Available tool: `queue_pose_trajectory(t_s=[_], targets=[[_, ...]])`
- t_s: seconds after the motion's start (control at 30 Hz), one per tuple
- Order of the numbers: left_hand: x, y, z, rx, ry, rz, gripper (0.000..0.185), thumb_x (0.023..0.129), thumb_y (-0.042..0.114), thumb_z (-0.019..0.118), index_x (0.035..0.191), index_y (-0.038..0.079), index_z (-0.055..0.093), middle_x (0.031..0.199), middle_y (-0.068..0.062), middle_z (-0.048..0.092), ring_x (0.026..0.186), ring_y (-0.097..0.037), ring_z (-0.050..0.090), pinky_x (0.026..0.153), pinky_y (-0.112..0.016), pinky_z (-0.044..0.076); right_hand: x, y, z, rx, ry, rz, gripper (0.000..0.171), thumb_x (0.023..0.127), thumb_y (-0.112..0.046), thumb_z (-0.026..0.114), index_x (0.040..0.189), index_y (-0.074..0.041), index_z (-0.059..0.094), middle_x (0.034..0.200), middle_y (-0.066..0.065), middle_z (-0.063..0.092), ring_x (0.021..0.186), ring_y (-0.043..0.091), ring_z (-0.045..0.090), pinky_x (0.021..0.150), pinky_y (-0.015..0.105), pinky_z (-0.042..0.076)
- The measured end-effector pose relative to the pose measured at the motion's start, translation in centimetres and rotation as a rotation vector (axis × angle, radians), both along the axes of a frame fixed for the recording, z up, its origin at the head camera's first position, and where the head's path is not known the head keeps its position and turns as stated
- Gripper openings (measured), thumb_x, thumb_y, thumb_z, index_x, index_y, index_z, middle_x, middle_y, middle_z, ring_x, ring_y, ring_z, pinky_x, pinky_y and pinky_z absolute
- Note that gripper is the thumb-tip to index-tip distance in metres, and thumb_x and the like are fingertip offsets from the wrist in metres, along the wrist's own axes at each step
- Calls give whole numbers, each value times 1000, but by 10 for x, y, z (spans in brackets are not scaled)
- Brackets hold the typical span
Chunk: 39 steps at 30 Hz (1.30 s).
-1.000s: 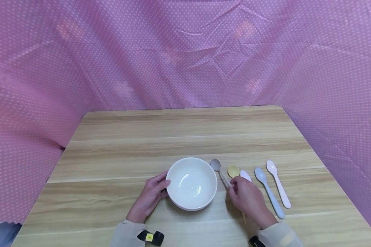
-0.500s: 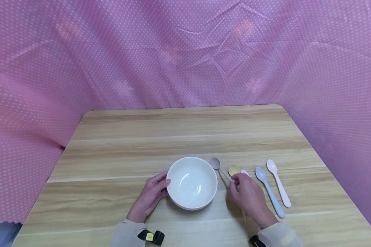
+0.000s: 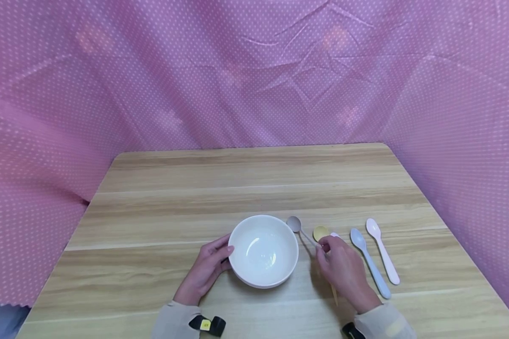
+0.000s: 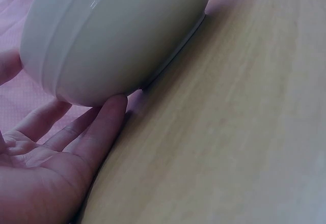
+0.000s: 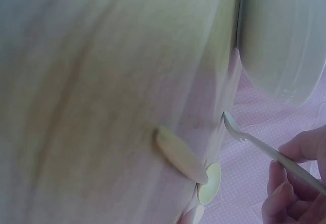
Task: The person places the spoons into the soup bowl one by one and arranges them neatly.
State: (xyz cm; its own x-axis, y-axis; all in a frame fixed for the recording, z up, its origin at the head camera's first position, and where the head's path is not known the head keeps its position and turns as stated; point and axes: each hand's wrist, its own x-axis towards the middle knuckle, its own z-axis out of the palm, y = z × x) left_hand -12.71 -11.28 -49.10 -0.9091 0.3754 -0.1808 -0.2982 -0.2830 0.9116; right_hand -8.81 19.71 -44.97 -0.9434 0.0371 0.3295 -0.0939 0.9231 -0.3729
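A white bowl point(image 3: 263, 252) stands on the wooden table. My left hand point(image 3: 205, 270) holds its left side, the thumb at the rim and the fingers against the lower wall, as the left wrist view shows. Right of the bowl, my right hand point(image 3: 343, 273) pinches the handle of a grey spoon point(image 5: 260, 143) between thumb and fingers. The spoon's head is close to the bowl's right rim, pointing away from me. Under that hand lies a yellow spoon point(image 3: 320, 233), its middle hidden. A pale lilac spoon point(image 3: 335, 235) is mostly covered by the same hand.
To the right of my right hand lie a light blue spoon point(image 3: 369, 261) and a pale pink spoon point(image 3: 383, 254), side by side. The table point(image 3: 246, 183) reaches back to a pink dotted curtain point(image 3: 254, 84) that also hangs along both sides.
The grey spoon's head has shifted slightly left and away from me, and its handle has tilted. My right hand has moved slightly with it. The left hand and bowl stay put.
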Motion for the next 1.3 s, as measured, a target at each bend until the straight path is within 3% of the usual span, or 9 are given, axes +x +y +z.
queue_pose_trajectory(t_s=[0.3,0.8,1.3], targets=[[0,-1,0,3,1,2,57,92,15,58,142,-1,37,139,-14,50,101,-15,63,81,-32,55,-1,0,3,1,5,-7,8,80,-17,69,83,-10,66,73,0,64,60,13,55,49,29,43],[-1,-2,3,-12,-3,-16,57,92,18,58,143,2,37,145,-18,40,105,-17,62,83,-33,55,-4,0,8,-17,-69,-52,12,82,-21,69,81,-10,67,72,3,65,60,15,55,50,30,44],[-1,-2,4,-16,-14,-11,57,92,18,59,142,2,37,145,-18,40,105,-17,62,83,-34,55,-5,2,11,-44,-27,-46,12,81,-21,70,79,-9,68,74,6,70,63,18,62,52,36,49]])
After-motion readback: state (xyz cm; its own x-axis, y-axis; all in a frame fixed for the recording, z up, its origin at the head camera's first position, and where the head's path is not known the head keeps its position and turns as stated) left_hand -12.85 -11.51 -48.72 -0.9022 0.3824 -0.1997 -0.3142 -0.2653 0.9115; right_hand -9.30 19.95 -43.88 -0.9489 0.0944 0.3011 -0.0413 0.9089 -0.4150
